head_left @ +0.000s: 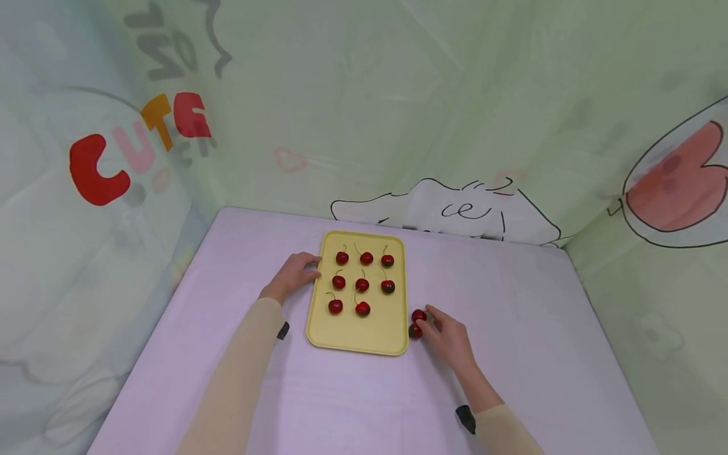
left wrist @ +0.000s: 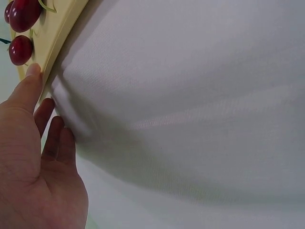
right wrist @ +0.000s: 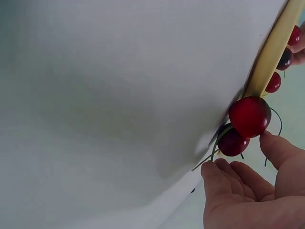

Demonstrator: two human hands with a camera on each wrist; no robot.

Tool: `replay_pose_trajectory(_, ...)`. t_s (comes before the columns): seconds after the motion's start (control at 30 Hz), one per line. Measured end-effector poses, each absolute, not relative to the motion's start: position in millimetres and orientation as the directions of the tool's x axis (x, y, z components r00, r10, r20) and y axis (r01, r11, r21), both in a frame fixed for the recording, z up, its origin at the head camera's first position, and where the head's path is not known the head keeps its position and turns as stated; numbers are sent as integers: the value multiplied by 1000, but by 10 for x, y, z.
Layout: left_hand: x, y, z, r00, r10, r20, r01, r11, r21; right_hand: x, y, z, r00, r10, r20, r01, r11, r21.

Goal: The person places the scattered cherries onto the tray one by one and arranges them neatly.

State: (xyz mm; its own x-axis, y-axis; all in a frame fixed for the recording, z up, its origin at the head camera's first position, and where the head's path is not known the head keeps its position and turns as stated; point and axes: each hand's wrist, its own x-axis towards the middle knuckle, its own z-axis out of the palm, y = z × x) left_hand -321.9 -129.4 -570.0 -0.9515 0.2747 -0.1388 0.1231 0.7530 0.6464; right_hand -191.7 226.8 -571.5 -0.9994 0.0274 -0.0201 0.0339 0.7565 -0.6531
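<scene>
A yellow tray (head_left: 357, 338) lies on the table, bearing several red cherries (head_left: 362, 285) with stems. They stand in two rows of three and a nearer row of two. My left hand (head_left: 296, 273) touches the tray's left edge, thumb at the rim and the other fingers beside it. Just outside the tray's right edge, two more cherries sit close together, a bright red cherry (right wrist: 249, 117) and a darker cherry (right wrist: 233, 141). My right hand (head_left: 449, 338) is right at them, its thumb against the bright red cherry and the other fingertips by the stems, fingers spread apart.
A pale lilac cloth (head_left: 500, 354) covers the table. Hanging fabric with printed letters and drawings forms a back wall (head_left: 364, 114) and side walls around it. Dark bands show near both wrists.
</scene>
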Motion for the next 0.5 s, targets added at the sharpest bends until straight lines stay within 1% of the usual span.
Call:
replay_pose_trajectory(0.17,-3209,-1287,-5695,-953,269,-138,117,750,651,-2005,2239,-5762,-998,32,-52,58,773,-632)
replay_pose_trajectory(0.5,-3219,-1309,-5714,-950,283,-129,137,753,643,-2090,2139,-5689,-999,17,-29,32,771,-637)
